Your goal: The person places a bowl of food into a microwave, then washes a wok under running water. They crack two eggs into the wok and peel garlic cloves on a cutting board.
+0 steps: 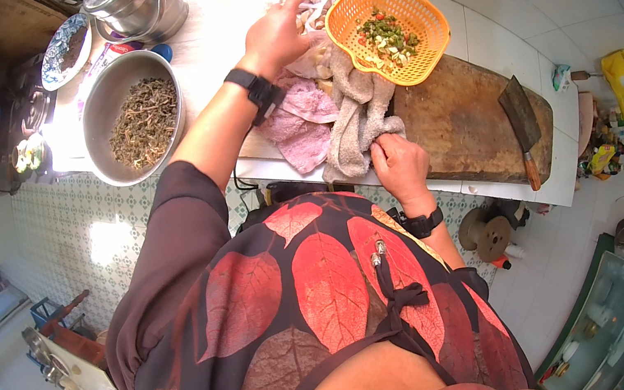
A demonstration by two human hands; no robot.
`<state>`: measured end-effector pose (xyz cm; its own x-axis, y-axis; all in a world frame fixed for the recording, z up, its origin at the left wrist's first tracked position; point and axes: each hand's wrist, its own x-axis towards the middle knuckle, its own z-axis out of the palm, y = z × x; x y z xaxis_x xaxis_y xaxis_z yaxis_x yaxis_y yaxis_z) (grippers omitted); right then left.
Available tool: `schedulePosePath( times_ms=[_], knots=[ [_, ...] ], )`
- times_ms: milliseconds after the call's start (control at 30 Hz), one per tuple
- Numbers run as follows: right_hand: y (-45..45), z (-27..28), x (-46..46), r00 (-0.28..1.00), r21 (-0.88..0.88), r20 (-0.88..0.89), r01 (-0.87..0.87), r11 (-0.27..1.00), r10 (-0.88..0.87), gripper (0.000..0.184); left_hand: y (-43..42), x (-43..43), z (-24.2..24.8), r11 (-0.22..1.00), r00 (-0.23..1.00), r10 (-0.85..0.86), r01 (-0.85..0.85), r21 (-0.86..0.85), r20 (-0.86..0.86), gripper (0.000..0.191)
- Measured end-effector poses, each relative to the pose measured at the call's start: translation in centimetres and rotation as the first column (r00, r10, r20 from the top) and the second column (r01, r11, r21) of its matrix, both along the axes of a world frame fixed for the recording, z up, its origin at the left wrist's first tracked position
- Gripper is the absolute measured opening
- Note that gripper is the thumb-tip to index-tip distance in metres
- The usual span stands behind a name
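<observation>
My left hand (274, 35) is at a clear plastic bag (313, 4) with pale pieces inside, thumb and fingers apart around its near side. Whether it grips the bag cannot be told. Closed at the counter's front edge, my right hand (401, 163) holds the lower end of a twisted grey-beige towel (353, 106). A pink cloth (303, 124) lies crumpled left of that towel. Beyond the towel, an orange plastic colander (429, 39) holds chopped green and red peppers with pale chopped pieces (387, 37). The colander overlaps the back of a wooden chopping board (450, 126).
A cleaver (522, 123) lies on the board's right side, handle toward me. On the left stand a metal basin (98, 120) of dark dried leafy vegetable (145, 121), a lidded steel pail (145, 11) and a patterned bowl (54, 62). A wooden spool (488, 233) sits below the counter.
</observation>
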<state>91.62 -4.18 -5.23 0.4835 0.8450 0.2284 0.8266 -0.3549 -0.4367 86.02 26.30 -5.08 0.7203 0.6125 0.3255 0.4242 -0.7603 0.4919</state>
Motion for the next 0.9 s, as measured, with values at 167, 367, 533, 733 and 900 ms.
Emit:
schedulePosePath(
  times_ms=[167,367,533,733,900],
  knots=[
    [0.1,-0.1,0.0,1.0,0.017,-0.001,0.0,1.0,0.0,0.011,-3.2,-3.2,-0.6,0.991,0.987,-0.131,0.134,-0.026,0.098,0.039],
    [0.4,-0.3,0.0,0.999,-0.007,0.035,-0.008,1.0,0.008,0.011,-5.5,-5.2,-0.6,0.973,0.98,-0.194,0.198,0.12,-0.041,0.02],
    [0.4,-0.3,-0.1,0.999,-0.05,0.033,0.003,0.999,-0.001,0.011,-6.3,-5.7,-0.1,0.947,0.962,-0.267,0.251,0.203,0.057,0.023],
    [0.4,-0.3,-0.1,0.999,-0.099,0.033,0.012,0.995,-0.009,0.011,-5.1,-5.0,-0.9,0.911,0.925,-0.381,0.378,0.165,-0.017,0.029],
    [0.6,-0.4,-0.2,0.997,-0.034,0.08,-0.01,0.999,0.012,0.015,-2.3,-2.2,-2.3,0.995,0.972,-0.089,0.096,-0.019,0.216,0.018]
  ],
)
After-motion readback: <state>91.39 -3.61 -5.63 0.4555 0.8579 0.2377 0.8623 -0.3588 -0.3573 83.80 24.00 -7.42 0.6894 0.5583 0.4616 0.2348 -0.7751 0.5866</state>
